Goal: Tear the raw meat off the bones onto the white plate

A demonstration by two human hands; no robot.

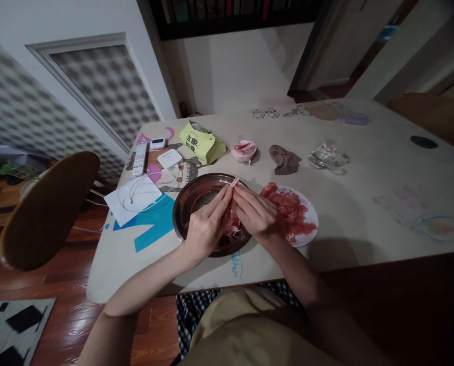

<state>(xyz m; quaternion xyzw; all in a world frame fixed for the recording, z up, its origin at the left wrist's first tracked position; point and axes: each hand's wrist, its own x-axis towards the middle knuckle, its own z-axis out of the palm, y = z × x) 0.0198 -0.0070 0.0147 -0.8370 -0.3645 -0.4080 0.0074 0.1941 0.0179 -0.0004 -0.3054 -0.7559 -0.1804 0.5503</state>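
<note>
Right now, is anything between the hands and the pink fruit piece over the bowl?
No. Both the left hand and right hand already pinch the fruit piece over the metal bowl; nothing lies between.

I see a pale table (364,213), a wooden chair (44,213), a red-brown wood floor (70,305) and a white wall (242,71) in dim light.

Pink, partly peeled fruit segment (230,219) over dark metal bowl (196,198)
</note>
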